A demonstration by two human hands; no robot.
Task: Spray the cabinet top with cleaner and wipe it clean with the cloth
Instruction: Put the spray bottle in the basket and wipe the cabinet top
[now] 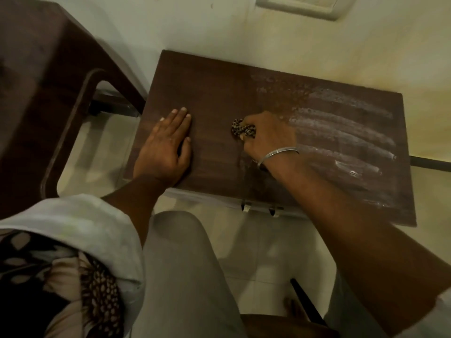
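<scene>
Dark brown wooden cabinet top (pixel 219 98) | right grip (pixel 268 135) clutching spotted brown cloth (pixel 240 129) | left grip (pixel 166 142) flat | seemingly mid-wipe; next: white foam streaks (pixel 341 132).

hands: 2, left hand (pixel 163 147) and right hand (pixel 268 135)
cloth (pixel 241 129): 1, patterned
cabinet top (pixel 219 89): 1
foam streaks (pixel 341 132): about 5, all on the right half; edges run together, so the count is loose
bangle (pixel 278 153): 1, on the right wrist
metal handles (pixel 246 207): 2, side by side at the cabinet's front edge
chair (pixel 48 81): 1, brown
wall plate (pixel 300 6): 1, cut off by the top of the frame
bare foot (pixel 292 311): 1 in view, dim
</scene>
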